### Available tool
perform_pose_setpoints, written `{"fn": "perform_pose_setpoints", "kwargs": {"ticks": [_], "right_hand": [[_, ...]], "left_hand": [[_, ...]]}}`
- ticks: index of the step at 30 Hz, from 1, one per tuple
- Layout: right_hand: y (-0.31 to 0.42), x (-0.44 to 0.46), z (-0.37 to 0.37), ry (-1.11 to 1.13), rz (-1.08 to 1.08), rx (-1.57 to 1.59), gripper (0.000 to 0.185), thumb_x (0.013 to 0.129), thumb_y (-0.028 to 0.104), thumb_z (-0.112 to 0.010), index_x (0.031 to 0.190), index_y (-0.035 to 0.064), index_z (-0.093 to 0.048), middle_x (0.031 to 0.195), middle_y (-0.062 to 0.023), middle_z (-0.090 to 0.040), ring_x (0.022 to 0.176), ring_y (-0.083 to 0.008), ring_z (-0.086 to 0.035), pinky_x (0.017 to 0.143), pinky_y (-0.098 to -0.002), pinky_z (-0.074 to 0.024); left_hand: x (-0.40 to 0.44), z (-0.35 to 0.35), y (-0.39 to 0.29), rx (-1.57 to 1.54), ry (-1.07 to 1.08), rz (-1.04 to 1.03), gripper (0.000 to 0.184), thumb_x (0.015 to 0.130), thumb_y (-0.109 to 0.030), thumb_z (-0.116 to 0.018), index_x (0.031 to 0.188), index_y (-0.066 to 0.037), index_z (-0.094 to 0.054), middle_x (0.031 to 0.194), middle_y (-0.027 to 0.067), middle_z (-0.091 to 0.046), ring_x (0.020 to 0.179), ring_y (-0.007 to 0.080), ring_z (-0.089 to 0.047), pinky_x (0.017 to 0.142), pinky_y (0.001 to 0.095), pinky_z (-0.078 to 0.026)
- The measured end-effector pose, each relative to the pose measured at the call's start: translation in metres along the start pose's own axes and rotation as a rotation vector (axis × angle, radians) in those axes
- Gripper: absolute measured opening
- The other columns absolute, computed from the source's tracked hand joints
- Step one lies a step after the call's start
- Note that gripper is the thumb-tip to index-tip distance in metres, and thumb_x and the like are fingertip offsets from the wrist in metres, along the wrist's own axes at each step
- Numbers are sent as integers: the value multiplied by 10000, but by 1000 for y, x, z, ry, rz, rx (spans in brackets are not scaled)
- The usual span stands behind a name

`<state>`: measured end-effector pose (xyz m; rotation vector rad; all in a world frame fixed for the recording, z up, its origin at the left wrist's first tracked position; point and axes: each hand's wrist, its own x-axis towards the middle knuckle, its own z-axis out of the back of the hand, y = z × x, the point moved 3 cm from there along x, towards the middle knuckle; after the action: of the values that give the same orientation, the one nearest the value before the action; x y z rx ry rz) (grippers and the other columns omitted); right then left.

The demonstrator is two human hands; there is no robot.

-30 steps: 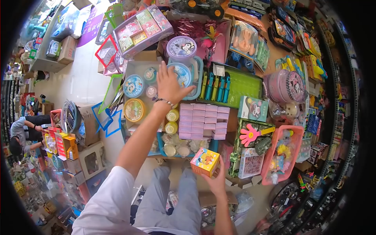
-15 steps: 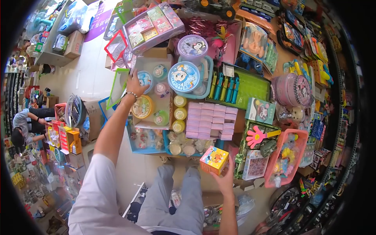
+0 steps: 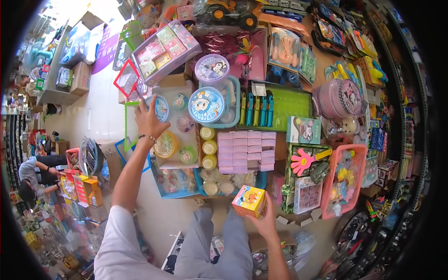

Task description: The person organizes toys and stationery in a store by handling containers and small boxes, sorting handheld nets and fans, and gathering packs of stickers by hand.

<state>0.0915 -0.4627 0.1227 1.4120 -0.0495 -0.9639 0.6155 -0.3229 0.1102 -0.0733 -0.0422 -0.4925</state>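
With the stack of small pale pink cardboard boxes [image 3: 246,151] taken as the clock's centre, the right hand [image 3: 265,220] is near six o'clock, its thumb and fingers pinching a yellow-and-orange cube-shaped cardboard box with printed pictures [image 3: 249,201], which it holds tilted in front of the person's grey trousers [image 3: 198,242]. The left hand [image 3: 150,122], with a dark beaded bracelet [image 3: 148,138] at its wrist, is between nine and ten o'clock, palm down, fingers spread and thumb pointing towards three. Its fingers lie over the edge of a round tub with a blue printed lid [image 3: 162,109]; whether they touch or grip it cannot be told. That tub sits in a shallow open cardboard tray [image 3: 168,91]. Within the tray, a round tub with a yellow-orange lid [image 3: 166,143] is at the blue-lidded tub's six o'clock, a small round teal-lidded jar [image 3: 180,101] at its two and a small round pink-lidded jar [image 3: 185,123] at its four. Back at the pink stack, three round yellow-lidded jars [image 3: 208,147] form a column just beside it at nine, a larger round tub with a pale blue lid [image 3: 207,105] is near eleven, a bright green plastic tray [image 3: 291,103] near one, and a pink plastic hand-shaped clapper with a yellow handle [image 3: 303,161] near three.
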Motion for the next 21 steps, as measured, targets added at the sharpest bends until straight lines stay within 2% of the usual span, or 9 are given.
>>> {"fn": "perform_pose_setpoints", "kwargs": {"ticks": [1, 4, 6, 8, 13, 17, 18, 21], "right_hand": [[-2, -2, 0, -4, -11, 17, 1087, 720, 34, -913, 1619, 92, -305, 1516, -163, -458, 1375, -315, -515, 1006, -422, -529], [-7, -4, -1, -6, -21, 65, 1083, 721, 31, -910, 1618, 88, -305, 1506, -161, -466, 1370, -311, -518, 1019, -424, -521], [-11, -4, -2, -7, -18, 80, 1083, 721, 28, -908, 1618, 86, -304, 1501, -160, -470, 1368, -307, -519, 1025, -425, -516], [-10, -4, -2, -4, -9, 65, 1084, 730, 15, -900, 1622, 77, -287, 1502, -160, -476, 1365, -295, -531, 1038, -421, -518], [-12, -8, 5, -5, -46, 49, 1080, 756, -3, -880, 1631, 64, -250, 1524, -159, -468, 1350, -274, -557, 1064, -419, -517], [-27, -14, 14, -45, -38, 50, 1099, 748, 14, -891, 1636, 76, -247, 1546, -160, -443, 1344, -275, -558, 1070, -424, -509], [-30, -15, 18, -51, -44, 34, 1104, 744, 18, -895, 1637, 79, -247, 1554, -159, -435, 1347, -276, -555, 1074, -424, -505], [-30, -13, 27, -83, -53, 46, 1095, 726, 28, -904, 1624, 80, -279, 1537, -154, -430, 1358, -283, -526, 1048, -415, -504]], "left_hand": [[2, 28, -14, 49, -72, -88, 1135, 538, -345, -912, 1564, -275, -431, 1536, 266, -402, 1377, 512, -416, 1145, 567, -399], [39, 98, -56, -95, -282, -302, 1123, 521, -325, -897, 1551, -262, -453, 1527, 276, -407, 1397, 510, -395, 1145, 567, -385], [73, 120, -88, -247, -301, -341, 1082, 554, -327, -889, 1546, -266, -462, 1541, 269, -412, 1381, 501, -423, 1157, 569, -389], [109, 114, -124, -413, -213, -325, 1062, 545, -379, -872, 1530, -280, -486, 1516, 297, -429, 1396, 527, -397, 1165, 559, -377], [150, 59, -175, -287, -71, -389, 1005, 573, -458, -842, 1515, -298, -529, 1522, 278, -437, 1353, 541, -438, 1135, 544, -434], [147, 54, -183, -225, 50, -408, 988, 579, -455, -832, 1515, -323, -543, 1540, 261, -432, 1329, 554, -454, 1125, 551, -443], [146, 53, -180, -217, 66, -405, 1006, 581, -454, -829, 1533, -344, -521, 1574, 269, -394, 1323, 565, -455, 1137, 547, -436], [132, 50, -177, -222, 12, -379, 1013, 592, -444, -818, 1550, -354, -499, 1609, 276, -347, 1337, 577, -440, 1156, 555, -417]]}}
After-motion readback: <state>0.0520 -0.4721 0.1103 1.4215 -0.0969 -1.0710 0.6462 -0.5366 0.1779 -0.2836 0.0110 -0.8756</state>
